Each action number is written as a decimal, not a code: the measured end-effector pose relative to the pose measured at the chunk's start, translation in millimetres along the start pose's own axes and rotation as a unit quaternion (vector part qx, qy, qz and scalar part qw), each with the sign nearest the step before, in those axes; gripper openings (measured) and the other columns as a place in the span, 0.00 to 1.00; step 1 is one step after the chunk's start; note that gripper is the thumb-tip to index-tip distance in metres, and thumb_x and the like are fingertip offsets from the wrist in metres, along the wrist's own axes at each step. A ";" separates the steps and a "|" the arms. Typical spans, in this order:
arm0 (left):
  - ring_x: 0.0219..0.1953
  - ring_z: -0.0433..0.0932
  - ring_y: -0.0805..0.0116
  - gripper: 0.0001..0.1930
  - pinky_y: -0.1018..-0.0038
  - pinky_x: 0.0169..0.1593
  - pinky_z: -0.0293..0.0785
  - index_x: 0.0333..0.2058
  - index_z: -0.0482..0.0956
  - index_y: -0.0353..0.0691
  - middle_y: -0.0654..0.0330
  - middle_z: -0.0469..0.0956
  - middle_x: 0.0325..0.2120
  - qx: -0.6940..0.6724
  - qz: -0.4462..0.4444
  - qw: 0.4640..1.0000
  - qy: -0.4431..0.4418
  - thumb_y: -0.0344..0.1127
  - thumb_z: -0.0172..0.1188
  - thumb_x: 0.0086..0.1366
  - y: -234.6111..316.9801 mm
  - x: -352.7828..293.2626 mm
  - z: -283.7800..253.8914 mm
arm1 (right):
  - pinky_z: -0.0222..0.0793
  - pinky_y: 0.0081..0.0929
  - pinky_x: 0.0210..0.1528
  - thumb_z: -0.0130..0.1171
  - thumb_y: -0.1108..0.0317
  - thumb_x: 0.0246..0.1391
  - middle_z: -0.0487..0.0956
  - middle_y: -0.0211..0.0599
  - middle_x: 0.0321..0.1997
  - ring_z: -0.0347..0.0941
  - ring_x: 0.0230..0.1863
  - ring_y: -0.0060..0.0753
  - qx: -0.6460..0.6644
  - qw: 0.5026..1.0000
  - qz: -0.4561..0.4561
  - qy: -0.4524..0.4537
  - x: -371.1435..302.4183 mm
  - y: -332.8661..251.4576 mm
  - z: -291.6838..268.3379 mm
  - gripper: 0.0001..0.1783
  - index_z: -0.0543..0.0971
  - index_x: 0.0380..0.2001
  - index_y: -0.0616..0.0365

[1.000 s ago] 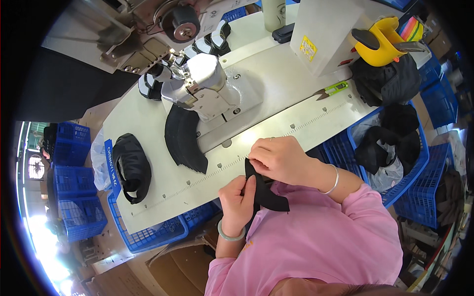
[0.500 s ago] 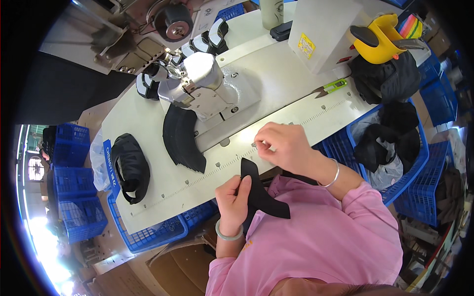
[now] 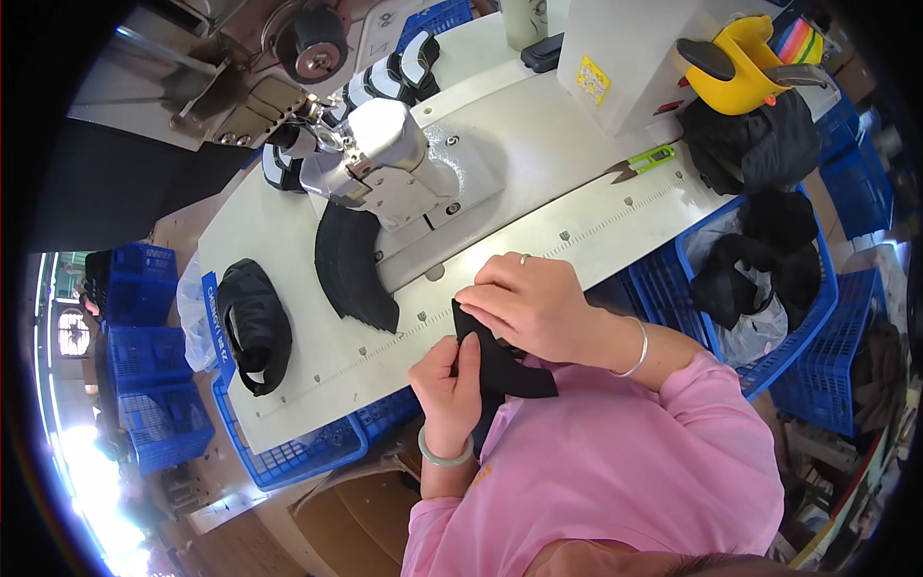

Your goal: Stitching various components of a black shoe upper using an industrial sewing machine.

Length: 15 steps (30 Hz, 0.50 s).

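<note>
your left hand [image 3: 450, 385] grips a curved black cloth strip [image 3: 521, 379]; right hand [image 3: 529, 306], apparently pinching, seems to work its tip; next, hold steady.

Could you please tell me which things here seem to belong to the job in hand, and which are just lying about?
Probably the job:
- black fabric piece, in the left hand, right hand at its top
- curved black stack

Apparently lying about:
- green-handled snips
- yellow container

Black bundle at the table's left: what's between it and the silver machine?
The head view shows a stack of curved black pieces on the white tabletop between them.
</note>
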<state>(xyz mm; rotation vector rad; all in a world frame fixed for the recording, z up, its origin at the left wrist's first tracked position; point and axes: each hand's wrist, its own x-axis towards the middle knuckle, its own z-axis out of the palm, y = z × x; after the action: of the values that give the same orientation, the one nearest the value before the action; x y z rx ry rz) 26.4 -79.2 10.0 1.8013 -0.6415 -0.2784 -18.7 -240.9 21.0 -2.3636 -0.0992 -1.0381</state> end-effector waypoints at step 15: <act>0.20 0.47 0.82 0.22 0.77 0.21 0.43 0.16 0.54 0.37 0.70 0.51 0.13 -0.075 -0.054 0.995 0.040 0.27 0.57 0.63 -5.0 5.5 -5.2 | 0.66 0.22 0.23 0.59 0.77 0.43 0.71 0.33 0.26 0.70 0.23 0.27 0.169 0.965 0.180 -0.088 -18.0 13.3 -18.5 0.05 0.73 0.23 0.58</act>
<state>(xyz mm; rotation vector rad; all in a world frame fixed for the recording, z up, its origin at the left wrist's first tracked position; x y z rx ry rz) 34.9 -77.0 7.7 1.6966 -0.4553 -0.3177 -39.8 -258.9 12.5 -2.0565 0.0802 -0.5841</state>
